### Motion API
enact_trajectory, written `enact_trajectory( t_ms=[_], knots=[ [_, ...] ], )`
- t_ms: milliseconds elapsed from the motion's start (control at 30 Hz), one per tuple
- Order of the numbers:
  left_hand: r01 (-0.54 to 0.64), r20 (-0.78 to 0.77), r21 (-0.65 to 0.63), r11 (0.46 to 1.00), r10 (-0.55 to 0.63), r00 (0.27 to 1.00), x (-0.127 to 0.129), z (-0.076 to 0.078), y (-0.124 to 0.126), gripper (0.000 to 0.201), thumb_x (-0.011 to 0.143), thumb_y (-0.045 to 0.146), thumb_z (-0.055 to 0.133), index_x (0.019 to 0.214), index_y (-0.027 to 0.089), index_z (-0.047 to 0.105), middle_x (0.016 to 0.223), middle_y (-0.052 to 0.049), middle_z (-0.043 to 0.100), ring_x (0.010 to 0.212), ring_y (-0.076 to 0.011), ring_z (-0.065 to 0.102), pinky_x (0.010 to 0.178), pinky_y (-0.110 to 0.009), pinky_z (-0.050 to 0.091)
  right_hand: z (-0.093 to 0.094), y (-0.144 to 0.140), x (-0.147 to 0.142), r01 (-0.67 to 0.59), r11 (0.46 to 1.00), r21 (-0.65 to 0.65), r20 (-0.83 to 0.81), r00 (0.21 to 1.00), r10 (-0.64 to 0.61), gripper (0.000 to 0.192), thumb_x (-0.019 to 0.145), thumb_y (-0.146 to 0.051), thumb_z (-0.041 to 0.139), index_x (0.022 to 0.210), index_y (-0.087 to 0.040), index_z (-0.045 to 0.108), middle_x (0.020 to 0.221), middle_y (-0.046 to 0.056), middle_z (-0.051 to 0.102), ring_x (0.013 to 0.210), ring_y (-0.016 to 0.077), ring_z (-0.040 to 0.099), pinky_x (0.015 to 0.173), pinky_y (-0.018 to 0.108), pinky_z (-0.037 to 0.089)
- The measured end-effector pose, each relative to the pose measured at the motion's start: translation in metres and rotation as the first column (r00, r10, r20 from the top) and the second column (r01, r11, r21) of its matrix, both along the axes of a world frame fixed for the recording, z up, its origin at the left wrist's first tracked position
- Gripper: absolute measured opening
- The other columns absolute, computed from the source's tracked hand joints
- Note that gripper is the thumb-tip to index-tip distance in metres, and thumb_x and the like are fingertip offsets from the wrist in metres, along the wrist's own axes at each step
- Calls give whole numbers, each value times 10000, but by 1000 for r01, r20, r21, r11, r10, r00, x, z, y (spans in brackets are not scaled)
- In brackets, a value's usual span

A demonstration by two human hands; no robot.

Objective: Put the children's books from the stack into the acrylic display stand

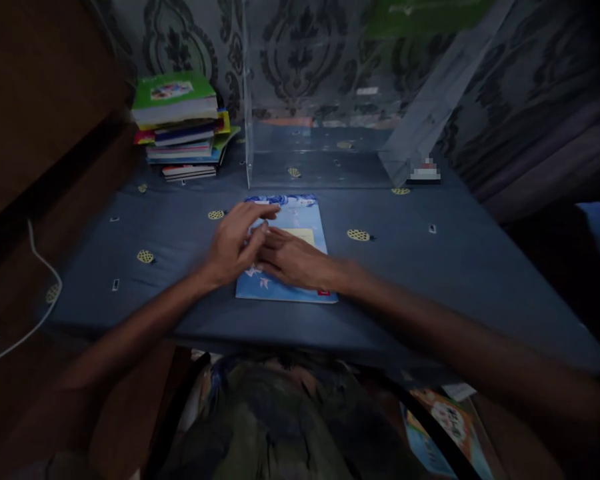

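Both of my hands rest flat on a thin blue booklet (295, 223) that lies closed on the worktop (455, 260), directly in front of me. My left hand (235, 243) covers the booklet's left half, fingers spread and reaching toward its far edge. My right hand (293, 259) lies across the middle of the cover from the right, fingertips touching the left hand's fingers. Neither hand is closed around anything; both are open, palms down, pressed on the cover and meeting at the fingertips.

The booklet sits square to me, with a pale yellow label (303, 235) showing just beyond my right fingers. The worktop carries a dark blue cloth with small yellow round motifs.

Beyond my left hand and further to the left stands a stack of books (183, 127), a green-covered one on top. Straight ahead past both hands stands a clear plastic panel (300, 100), upright. Well off to my left, a white cable (45, 267) hangs at the worktop's edge.

To handle the cover well, I judge that one hand should keep the booklet pinned while the other works the free edge; the cloth looks slippery enough for a thin booklet to slide. Light is low, so fine detail on the cover cannot be read.
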State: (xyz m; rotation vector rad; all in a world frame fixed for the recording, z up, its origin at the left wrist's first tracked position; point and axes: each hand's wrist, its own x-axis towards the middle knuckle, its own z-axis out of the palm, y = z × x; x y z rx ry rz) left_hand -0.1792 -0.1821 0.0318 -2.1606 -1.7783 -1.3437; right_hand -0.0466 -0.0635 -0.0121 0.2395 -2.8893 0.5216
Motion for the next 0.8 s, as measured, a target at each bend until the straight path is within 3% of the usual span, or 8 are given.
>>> enact_trajectory(
  t_ms=[100,300,433,567,667,800],
  knots=[
    [-57,7,-95,994,58,998,-16,-8,10,283,987,236,422,1150,150,637,1126,-104,708,1082,-214,645,961,-378,506,4,-28,35,-68,998,-1,34,997,68,453,1030,-302,438,1466,-183,471,1542,106,475,1476,235,354,1236,495,242],
    [-5,-210,-273,962,-54,976,-26,-39,3,378,1003,346,452,1254,109,609,1318,-177,634,1263,-265,579,1077,-444,457,10,-52,90,-88,994,-71,55,994,92,433,1047,-243,398,1467,-166,472,1559,88,450,1509,205,279,1261,464,204],
    [-26,-355,-351,936,-107,929,-16,-39,-10,477,1018,451,437,1351,128,549,1485,-183,508,1431,-293,423,1168,-504,358,8,-39,110,-45,992,-117,14,999,47,478,1041,-229,418,1514,-159,396,1559,110,448,1495,180,314,1258,442,231],
    [14,-452,-429,903,-229,862,10,-29,-22,618,988,573,445,1443,156,456,1539,-171,448,1480,-298,341,1200,-515,308,2,-16,126,120,975,-186,-21,992,-126,507,1022,-289,491,1514,-199,408,1561,113,444,1483,209,344,1244,462,268],
    [33,-506,-446,894,-283,815,30,-24,-26,700,954,618,479,1464,141,426,1540,-191,439,1476,-331,338,1185,-535,326,0,1,132,203,932,-299,-12,976,-217,488,1028,-325,473,1503,-225,428,1547,100,467,1464,215,381,1237,489,274],
    [-28,-591,-391,920,-227,774,45,-24,-24,592,984,549,470,1399,127,496,1476,-184,520,1405,-343,446,1130,-522,407,2,15,130,234,852,-469,10,966,-260,419,1057,-344,358,1429,-262,531,1433,46,602,1364,198,519,1237,508,255]
  ],
)
